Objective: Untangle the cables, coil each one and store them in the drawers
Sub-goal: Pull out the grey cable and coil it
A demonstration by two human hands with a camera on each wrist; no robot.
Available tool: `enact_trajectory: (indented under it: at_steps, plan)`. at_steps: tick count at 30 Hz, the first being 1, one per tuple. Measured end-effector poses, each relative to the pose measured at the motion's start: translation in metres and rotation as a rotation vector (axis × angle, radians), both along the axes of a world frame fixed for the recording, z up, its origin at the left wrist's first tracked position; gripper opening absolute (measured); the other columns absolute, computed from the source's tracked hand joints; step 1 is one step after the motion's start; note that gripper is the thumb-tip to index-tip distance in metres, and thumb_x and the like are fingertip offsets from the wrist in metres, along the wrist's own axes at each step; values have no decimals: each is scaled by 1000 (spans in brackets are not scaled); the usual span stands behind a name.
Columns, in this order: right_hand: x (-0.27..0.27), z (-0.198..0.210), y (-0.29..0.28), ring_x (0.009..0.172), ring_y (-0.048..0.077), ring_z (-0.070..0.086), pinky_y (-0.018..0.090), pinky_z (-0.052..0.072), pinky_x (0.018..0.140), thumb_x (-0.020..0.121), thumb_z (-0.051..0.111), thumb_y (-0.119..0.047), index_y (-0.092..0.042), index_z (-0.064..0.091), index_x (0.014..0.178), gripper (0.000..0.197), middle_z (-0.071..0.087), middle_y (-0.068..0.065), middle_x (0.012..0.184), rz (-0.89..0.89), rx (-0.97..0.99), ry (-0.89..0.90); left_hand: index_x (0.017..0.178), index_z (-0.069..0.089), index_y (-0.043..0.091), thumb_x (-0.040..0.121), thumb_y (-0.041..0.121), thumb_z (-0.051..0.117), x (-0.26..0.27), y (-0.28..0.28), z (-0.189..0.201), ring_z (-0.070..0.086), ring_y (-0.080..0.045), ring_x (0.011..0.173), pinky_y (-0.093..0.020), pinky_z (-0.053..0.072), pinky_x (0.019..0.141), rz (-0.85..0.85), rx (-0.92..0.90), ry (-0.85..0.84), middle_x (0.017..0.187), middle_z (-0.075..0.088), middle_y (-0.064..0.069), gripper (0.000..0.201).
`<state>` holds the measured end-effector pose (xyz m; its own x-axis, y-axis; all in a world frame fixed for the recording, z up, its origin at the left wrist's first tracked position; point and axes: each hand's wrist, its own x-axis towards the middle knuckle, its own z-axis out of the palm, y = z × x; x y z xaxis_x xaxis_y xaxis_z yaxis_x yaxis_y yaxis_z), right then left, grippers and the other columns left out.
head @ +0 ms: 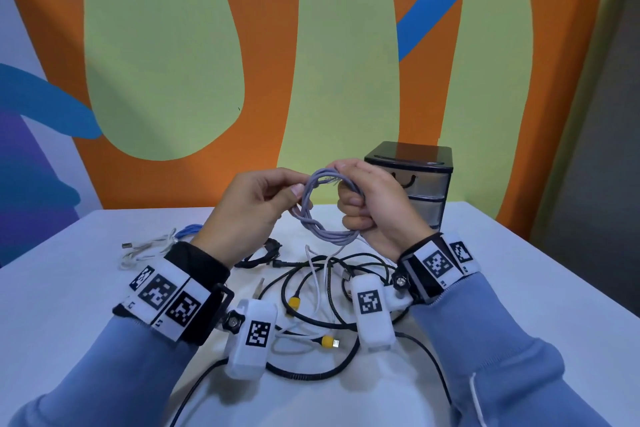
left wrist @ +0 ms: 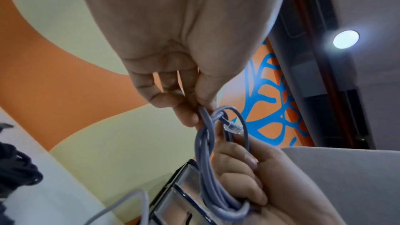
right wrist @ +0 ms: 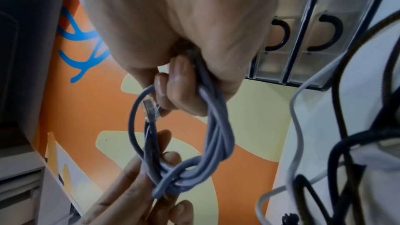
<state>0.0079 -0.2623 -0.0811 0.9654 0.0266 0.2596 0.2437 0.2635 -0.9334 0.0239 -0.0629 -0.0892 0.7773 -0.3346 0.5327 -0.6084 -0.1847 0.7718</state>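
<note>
Holding grey cable [head: 320,215] coil: right hand [head: 374,204] fisted round loops, left hand [head: 252,208] fingers pinching opposite side, likely tucking the plug end.

Tangle of black, white and yellow-tipped cables [head: 311,291] covers white table [head: 519,288] centre beneath raised hands. Bare tabletop right. Small black-framed clear drawer unit [head: 424,191] at back right, drawers closed.
</note>
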Motion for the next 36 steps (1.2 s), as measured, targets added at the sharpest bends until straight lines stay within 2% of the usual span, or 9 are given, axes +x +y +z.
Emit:
enact_trajectory:
  at_steps: [8, 16, 20, 24, 27, 30, 32, 34, 36]
  plan:
    - [-7, 5, -9, 49, 6, 15, 16, 14, 38, 98, 63, -37, -12, 62, 109, 27, 21, -5, 65, 249, 68, 79, 109, 81, 17, 108, 15, 56, -6, 0, 6, 65, -16, 89, -36, 45, 82, -128, -69, 251, 96, 77, -7, 24]
    - [-4, -3, 0, 50, 7, 19, 15, 19, 39, 102, 61, -10, 3, 73, 116, 21, 26, -6, 61, 101, -96, -96, 94, 80, 27, 108, 12, 57, -1, 6, 4, 60, -15, 79, -33, 45, 75, 30, 280, 48, 90, 78, -4, 31]
    - [-4, 0, -5, 50, 6, 17, 15, 16, 39, 104, 59, -16, -6, 74, 111, 19, 20, -4, 65, 114, -43, -33, 101, 79, 23, 110, 14, 56, -3, 5, 4, 70, -32, 94, -45, 52, 92, -81, 130, 74, 95, 79, -7, 27]
    - [-4, 0, -9, 49, 5, 18, 14, 18, 38, 107, 55, -17, -12, 70, 102, 17, 22, -3, 67, 132, -33, 41, 119, 72, 11, 109, 12, 56, -12, -8, 4, 71, -18, 86, -30, 54, 84, -106, -128, 209, 98, 79, -17, 19]
    - [-1, -4, -7, 50, 7, 18, 15, 18, 38, 106, 57, -16, -11, 73, 104, 17, 23, -3, 65, 66, -77, 18, 130, 62, 15, 111, 13, 52, -14, -12, 6, 71, -20, 83, -33, 55, 83, -100, -246, 292, 98, 79, -20, 22]
    - [1, -5, -1, 48, 7, 18, 16, 18, 38, 105, 58, -14, -5, 74, 112, 19, 26, -6, 60, 14, -67, -16, 126, 63, 18, 107, 28, 61, -18, -13, 10, 72, -24, 82, -40, 56, 85, -36, -179, 213, 95, 81, -12, 22]
    - [1, -7, 3, 48, 8, 19, 16, 18, 39, 105, 58, -14, -2, 74, 115, 22, 26, -6, 59, 2, -71, -27, 122, 59, 25, 95, 34, 78, -21, -13, 8, 70, -19, 73, -28, 54, 74, 51, -25, 75, 89, 81, -3, 34]
    - [1, -8, 6, 50, 9, 18, 17, 18, 39, 106, 57, -16, -6, 75, 111, 21, 24, -4, 62, 9, -80, -24, 121, 56, 29, 89, 27, 86, -21, -13, 7, 66, -12, 64, -19, 48, 63, 92, 64, 1, 86, 81, 3, 45]
    - [1, -8, 9, 52, 10, 16, 18, 17, 40, 106, 57, -17, -13, 74, 96, 20, 21, -2, 66, 47, -80, -12, 124, 55, 27, 89, 16, 85, -19, -11, 7, 68, -14, 69, -23, 50, 67, 76, 26, 19, 87, 82, 0, 47]
